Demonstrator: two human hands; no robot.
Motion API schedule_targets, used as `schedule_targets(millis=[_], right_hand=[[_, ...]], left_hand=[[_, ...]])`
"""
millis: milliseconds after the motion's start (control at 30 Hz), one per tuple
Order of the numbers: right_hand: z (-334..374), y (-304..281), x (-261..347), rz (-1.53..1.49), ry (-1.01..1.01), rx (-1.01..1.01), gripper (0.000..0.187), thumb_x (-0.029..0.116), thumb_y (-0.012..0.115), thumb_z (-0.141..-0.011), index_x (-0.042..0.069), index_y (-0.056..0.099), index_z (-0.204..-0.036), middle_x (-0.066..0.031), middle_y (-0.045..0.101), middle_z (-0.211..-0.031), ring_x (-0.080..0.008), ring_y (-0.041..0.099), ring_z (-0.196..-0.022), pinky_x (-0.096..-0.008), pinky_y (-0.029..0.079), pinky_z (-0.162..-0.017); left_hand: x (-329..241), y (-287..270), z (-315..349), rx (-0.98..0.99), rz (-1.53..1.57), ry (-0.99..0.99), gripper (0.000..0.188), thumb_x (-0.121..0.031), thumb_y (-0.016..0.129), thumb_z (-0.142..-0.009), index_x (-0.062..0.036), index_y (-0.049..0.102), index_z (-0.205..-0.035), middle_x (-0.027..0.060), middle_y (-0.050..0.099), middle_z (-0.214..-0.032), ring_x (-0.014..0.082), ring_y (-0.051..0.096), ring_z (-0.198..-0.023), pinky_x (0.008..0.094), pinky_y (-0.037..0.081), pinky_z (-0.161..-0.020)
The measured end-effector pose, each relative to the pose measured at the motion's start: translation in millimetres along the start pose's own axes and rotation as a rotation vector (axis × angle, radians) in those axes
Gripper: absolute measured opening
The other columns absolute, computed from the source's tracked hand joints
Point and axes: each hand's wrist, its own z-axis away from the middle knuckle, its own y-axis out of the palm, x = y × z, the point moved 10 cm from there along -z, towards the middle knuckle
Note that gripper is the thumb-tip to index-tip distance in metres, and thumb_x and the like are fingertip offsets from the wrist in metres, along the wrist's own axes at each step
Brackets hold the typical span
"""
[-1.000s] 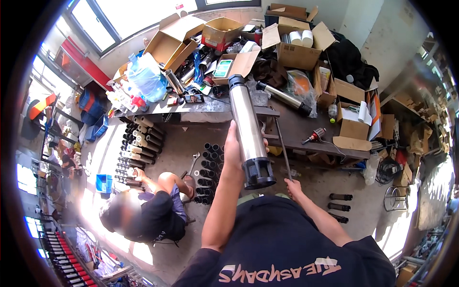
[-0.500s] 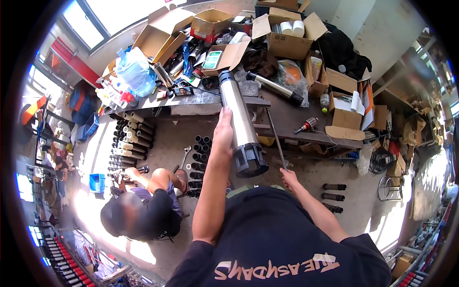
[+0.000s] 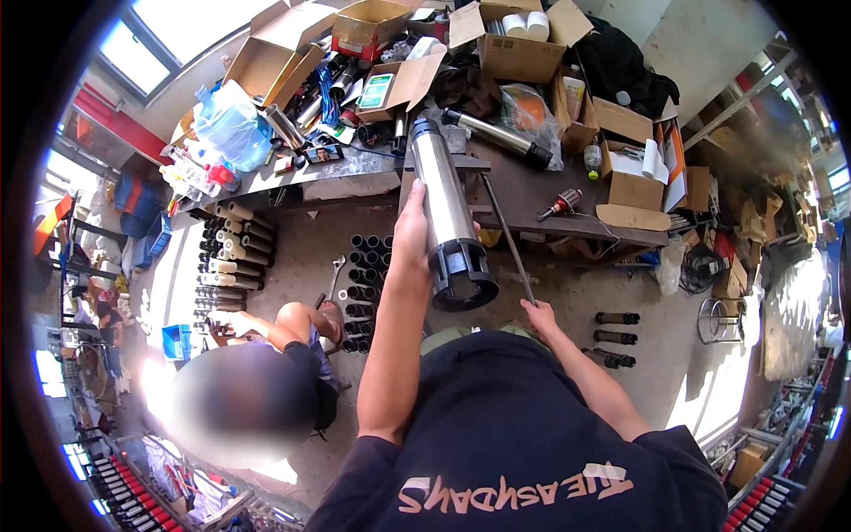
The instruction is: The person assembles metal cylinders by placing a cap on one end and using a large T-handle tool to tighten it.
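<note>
My left hand [image 3: 410, 232] is closed round the middle of a thick silver metal cylinder [image 3: 440, 191] with black end pieces. Its far end leans up over the bench edge; the near end [image 3: 464, 277] is an open, slotted black collar facing me. A fingertip shows on the cylinder's right side. Lower to the right, my right hand [image 3: 538, 317] grips the near end of a long thin metal rod [image 3: 507, 235], which slants away toward the bench. The rod and the cylinder are apart. A second silver cylinder [image 3: 496, 137] with black ends lies on the bench beyond.
The dark workbench [image 3: 523, 199] carries cardboard boxes [image 3: 510, 53], plastic bags [image 3: 232, 129] and a red-and-black power tool [image 3: 560, 205]. Another person [image 3: 248, 399] sits low at left beside rows of black tubes [image 3: 362, 293] and a wrench [image 3: 338, 269]. More dark tubes [image 3: 616, 337] lie right.
The cylinder has risen slightly in view, its collar turning more toward me. A left fingertip now shows on its right side. My right hand still grips the rod. The whole view has shifted somewhat.
</note>
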Motion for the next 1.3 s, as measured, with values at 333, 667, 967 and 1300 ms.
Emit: schedule_targets(millis=[333, 667, 967, 1300], right_hand=[[72.9, -57.8, 47.6, 0.333, -0.248, -0.36, 0.059, 0.053, 0.068, -0.09, -0.001, 0.059, -0.067, -0.0116, 0.053, -0.055, -0.0191, 0.055, -0.053, -0.0393, 0.044, -0.056], [122.8, -107.7, 111.5, 0.27, -0.609, -0.412, 0.046, 0.029, 0.07, -0.093, -0.002, 0.049, -0.067, -0.0111, 0.034, -0.056, -0.0124, 0.032, -0.055, -0.0362, 0.032, -0.049], [84.8, -151.1, 273.2, 0.5, -0.968, -0.319, 0.04, 0.028, 0.076, -0.086, 0.0, 0.056, -0.066, -0.0179, 0.044, -0.055, -0.0257, 0.04, -0.046, -0.0398, 0.034, -0.049], [81.6, -199.4, 410.2, 0.807, -1.206, -0.312, 0.044, 0.036, 0.079, -0.082, 0.002, 0.059, -0.063, -0.0158, 0.049, -0.052, -0.0339, 0.051, -0.047, -0.0399, 0.041, -0.049]], left_hand=[[37.9, -20.7, 3.7, 0.126, 0.157, -0.066, 0.053, -0.041, 0.046, -0.096, 0.0077, 0.053, -0.115, 0.0217, 0.065, -0.092, 0.031, 0.069, -0.077, 0.041, 0.061, -0.066], [32.9, -20.6, -51.7, 0.043, 0.721, -0.406, 0.054, -0.045, 0.06, -0.087, 0.0042, 0.061, -0.11, 0.0217, 0.061, -0.101, 0.0339, 0.063, -0.089, 0.0392, 0.061, -0.073], [-40.2, 8.7, -128.3, -0.168, 0.615, -0.562, 0.049, -0.046, 0.075, -0.083, -0.0036, 0.06, -0.102, 0.021, 0.051, -0.099, 0.0335, 0.055, -0.093, 0.0327, 0.063, -0.058], [-53.3, -19.7, -132.4, -0.146, 0.225, -0.562, 0.04, -0.042, 0.072, -0.084, -0.0047, 0.062, -0.096, 0.0201, 0.058, -0.101, 0.0411, 0.057, -0.099, 0.0407, 0.06, -0.06]])
